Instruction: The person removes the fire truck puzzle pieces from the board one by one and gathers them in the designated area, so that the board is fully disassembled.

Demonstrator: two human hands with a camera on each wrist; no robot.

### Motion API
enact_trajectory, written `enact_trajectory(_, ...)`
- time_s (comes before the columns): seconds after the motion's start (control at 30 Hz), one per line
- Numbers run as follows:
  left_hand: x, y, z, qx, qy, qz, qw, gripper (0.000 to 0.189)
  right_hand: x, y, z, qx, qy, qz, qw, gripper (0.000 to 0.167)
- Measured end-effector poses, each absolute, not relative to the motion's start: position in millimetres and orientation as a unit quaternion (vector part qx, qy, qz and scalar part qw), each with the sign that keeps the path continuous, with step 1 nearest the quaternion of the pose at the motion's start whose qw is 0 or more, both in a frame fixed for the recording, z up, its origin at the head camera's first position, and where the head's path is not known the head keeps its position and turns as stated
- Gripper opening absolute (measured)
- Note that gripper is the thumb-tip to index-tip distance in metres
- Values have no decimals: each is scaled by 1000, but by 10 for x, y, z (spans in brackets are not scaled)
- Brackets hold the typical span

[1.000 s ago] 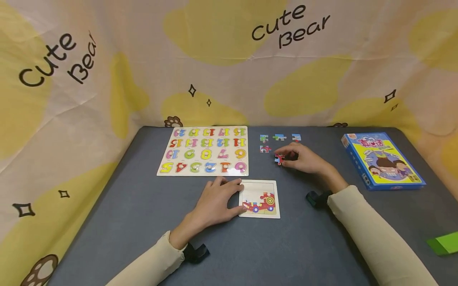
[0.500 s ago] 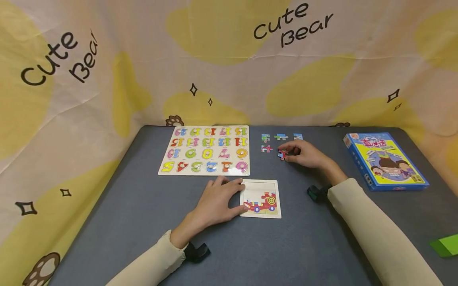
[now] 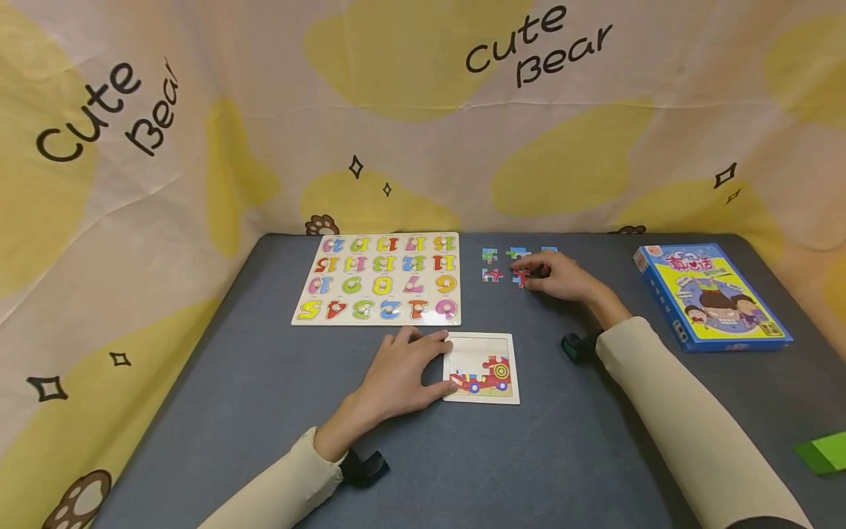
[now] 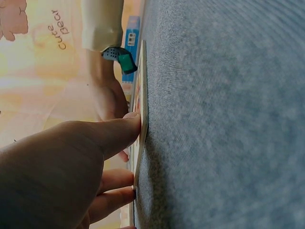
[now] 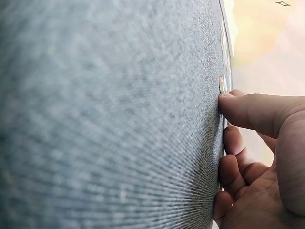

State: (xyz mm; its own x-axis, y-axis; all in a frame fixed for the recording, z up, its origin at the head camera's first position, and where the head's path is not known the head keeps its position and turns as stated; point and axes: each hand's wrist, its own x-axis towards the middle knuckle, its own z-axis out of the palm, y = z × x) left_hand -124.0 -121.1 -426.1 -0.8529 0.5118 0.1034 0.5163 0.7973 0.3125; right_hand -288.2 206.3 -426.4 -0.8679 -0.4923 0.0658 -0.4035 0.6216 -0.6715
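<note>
My left hand lies at the left side of a small square jigsaw tray, its thumb and fingertips resting on the rim. A partly filled red vehicle picture shows in the tray's lower part. Farther back on the right, my right hand pinches a red and blue jigsaw piece between thumb and index finger, low at the tabletop. Other loose pieces lie around it: a red one, a green one and a blue-green one. The hand partly covers another blue piece.
A number board with colourful numerals lies behind the left hand. On the right is a blue and yellow boxed game. A green block sits at the right edge of view. A patterned cloth hangs behind the table.
My right hand has shifted slightly back with the jigsaw piece, bringing it into line beside the loose red piece. The left hand and the tray stay in place.
</note>
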Motion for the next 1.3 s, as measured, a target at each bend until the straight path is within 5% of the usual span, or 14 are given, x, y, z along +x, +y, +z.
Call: enact_trajectory(1.3, -1260, -1207, -4260, -270, -949, -164, 4, 62, -2813, 2137, -4430, -146, 920, -363, 4, 30)
